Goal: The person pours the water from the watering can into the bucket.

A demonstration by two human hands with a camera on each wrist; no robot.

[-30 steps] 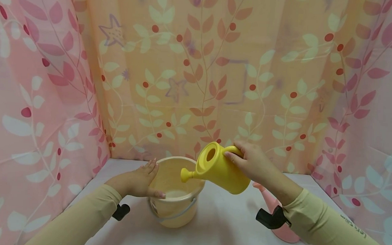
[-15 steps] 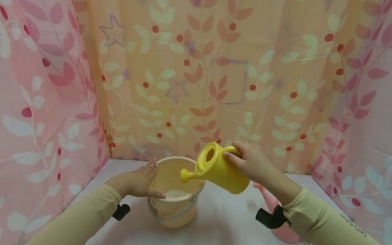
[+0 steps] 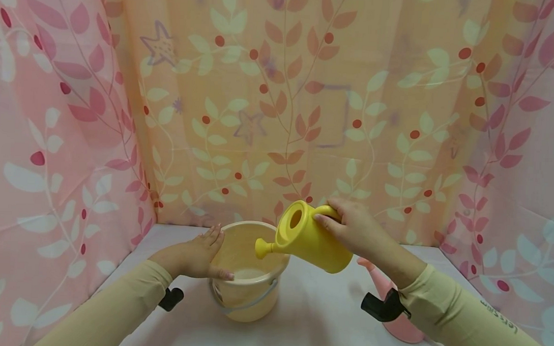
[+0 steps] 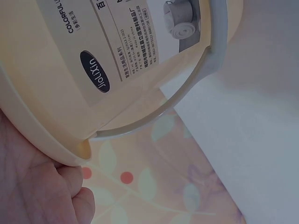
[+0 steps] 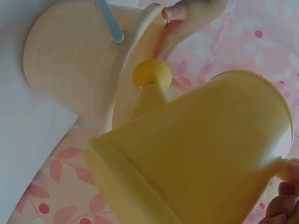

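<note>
A cream bucket (image 3: 254, 304) with a grey-blue handle (image 3: 254, 300) stands upright on the table. My left hand (image 3: 193, 254) rests on its left rim, fingers stretched along it and thumb across the front edge. In the left wrist view, a printed label (image 4: 117, 42) shows on the bucket's side. My right hand (image 3: 359, 224) grips the handle of a yellow watering can (image 3: 320, 246). The can is held up off the table, tilted left, its spout head (image 5: 152, 74) over the bucket's opening. No water can be seen coming from the spout.
On the right, a pink cone-shaped bottle (image 3: 403, 330) stands partly hidden behind the right forearm and the black wrist camera (image 3: 384, 306). Leaf-patterned cloth (image 3: 279, 117) encloses the white table (image 3: 317, 327) at the back and both sides.
The watering can and my right hand have shifted very slightly to the left. My left hand and the bucket have stayed in place.
</note>
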